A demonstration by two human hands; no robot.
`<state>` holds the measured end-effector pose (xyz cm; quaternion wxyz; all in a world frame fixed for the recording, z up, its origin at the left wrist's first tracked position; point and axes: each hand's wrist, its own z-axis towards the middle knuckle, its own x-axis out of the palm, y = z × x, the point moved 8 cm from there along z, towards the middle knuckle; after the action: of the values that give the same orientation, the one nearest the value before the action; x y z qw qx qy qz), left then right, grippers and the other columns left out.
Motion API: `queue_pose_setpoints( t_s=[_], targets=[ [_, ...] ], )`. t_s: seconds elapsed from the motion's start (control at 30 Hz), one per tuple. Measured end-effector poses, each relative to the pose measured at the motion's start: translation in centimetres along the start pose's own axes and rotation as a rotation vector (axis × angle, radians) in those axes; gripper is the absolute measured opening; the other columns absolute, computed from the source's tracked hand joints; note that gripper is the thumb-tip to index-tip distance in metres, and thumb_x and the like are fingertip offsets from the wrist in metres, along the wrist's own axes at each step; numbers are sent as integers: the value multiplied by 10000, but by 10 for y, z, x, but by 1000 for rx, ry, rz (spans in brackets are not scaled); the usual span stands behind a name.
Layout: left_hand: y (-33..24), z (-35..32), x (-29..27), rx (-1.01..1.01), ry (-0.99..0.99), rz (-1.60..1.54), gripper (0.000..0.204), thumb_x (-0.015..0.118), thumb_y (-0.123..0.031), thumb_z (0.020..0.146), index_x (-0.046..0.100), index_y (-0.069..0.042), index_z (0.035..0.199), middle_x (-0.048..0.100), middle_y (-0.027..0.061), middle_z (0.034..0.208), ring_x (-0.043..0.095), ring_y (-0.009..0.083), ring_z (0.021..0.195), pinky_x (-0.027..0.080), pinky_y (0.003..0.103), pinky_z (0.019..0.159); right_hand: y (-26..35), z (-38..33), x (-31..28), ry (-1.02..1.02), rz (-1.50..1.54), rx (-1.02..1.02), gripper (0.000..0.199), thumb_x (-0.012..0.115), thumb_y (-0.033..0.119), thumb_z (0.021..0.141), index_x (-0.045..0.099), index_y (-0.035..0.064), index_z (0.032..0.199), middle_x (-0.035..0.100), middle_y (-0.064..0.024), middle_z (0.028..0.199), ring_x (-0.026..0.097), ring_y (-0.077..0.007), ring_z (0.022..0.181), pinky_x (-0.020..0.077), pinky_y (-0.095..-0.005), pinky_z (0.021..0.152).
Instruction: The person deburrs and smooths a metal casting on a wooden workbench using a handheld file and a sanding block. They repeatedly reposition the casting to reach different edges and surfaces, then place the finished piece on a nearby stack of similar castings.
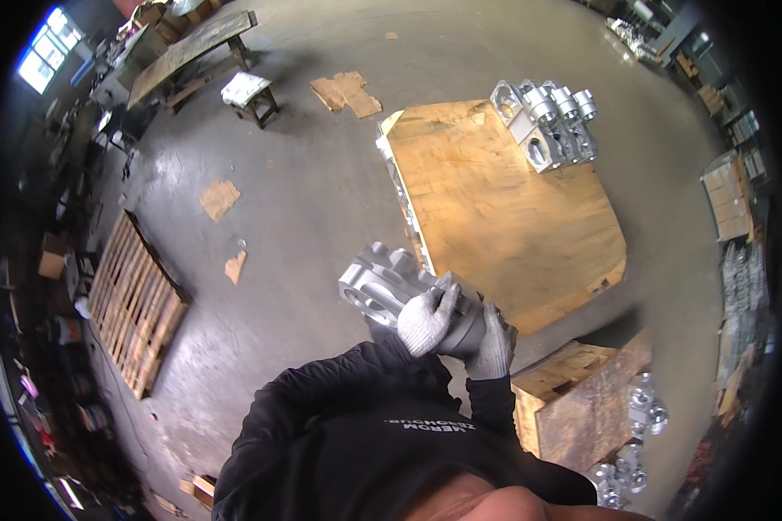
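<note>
A bulky grey metal casting with round openings and rounded bosses is held in front of my body, at the near left corner of a plywood-topped stack. My left hand, in a pale knitted glove, is closed over the casting's middle. My right hand, gloved the same way, grips its right end. Parts of the casting are hidden under my fingers. Several similar silvery castings stand grouped at the far right corner of the plywood.
A wooden crate is close on my right, with shiny metal parts beyond it. On the left lies a slatted pallet. Farther off are a long wooden table, a small stool and flattened cardboard on the floor.
</note>
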<state>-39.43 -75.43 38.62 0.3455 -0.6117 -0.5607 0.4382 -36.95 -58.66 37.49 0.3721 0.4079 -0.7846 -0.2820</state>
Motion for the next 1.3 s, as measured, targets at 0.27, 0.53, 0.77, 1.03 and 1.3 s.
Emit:
queue_pose_setpoints(
  t_s=[0.27, 0.53, 0.77, 1.03, 1.3],
  targets=[
    [-30, 175, -24, 31, 144, 203, 620, 420, -511, 1076, 703, 40, 1077, 689, 328, 949, 660, 515, 985, 523, 534, 839, 14, 133, 78, -91, 155, 36, 532, 557, 429, 1068, 636, -23, 1336, 694, -142, 1252, 680, -220, 1106, 560, -350, 932],
    [-51, 367, -15, 4, 362, 293, 692, 455, -595, 1048, 718, 45, 1050, 709, 281, 886, 710, 450, 908, 534, 464, 781, 15, 294, 113, -302, 152, -27, 519, 571, 432, 1067, 558, 37, 1403, 672, -108, 1278, 639, -196, 1172, 540, -343, 946],
    [-69, 556, 44, 64, 434, 98, 580, 545, -509, 1048, 715, 43, 996, 733, 257, 924, 703, 428, 921, 529, 452, 803, 98, 441, 158, -520, -130, -276, 357, 542, 307, 1051, 603, 35, 1274, 652, -185, 1124, 648, -315, 1048, 519, -421, 893],
    [-121, 743, 125, 294, 495, 170, 512, 543, -471, 1048, 688, 19, 1065, 706, 297, 983, 659, 489, 984, 516, 507, 816, 207, 623, 172, -693, -1285, -469, 366, 483, 201, 1012, 606, 10, 1300, 626, -303, 1206, 601, -442, 1137, 496, -466, 938],
    [-115, 832, 189, 158, 699, -81, 506, 579, -332, 1077, 573, 74, 1379, 676, 234, 1317, 640, 293, 1227, 469, 376, 1046, 194, 739, 120, -800, -14, -263, 428, 511, 418, 1069, 633, 46, 1244, 641, -41, 1055, 577, -143, 945, 480, -317, 793]
  ],
)
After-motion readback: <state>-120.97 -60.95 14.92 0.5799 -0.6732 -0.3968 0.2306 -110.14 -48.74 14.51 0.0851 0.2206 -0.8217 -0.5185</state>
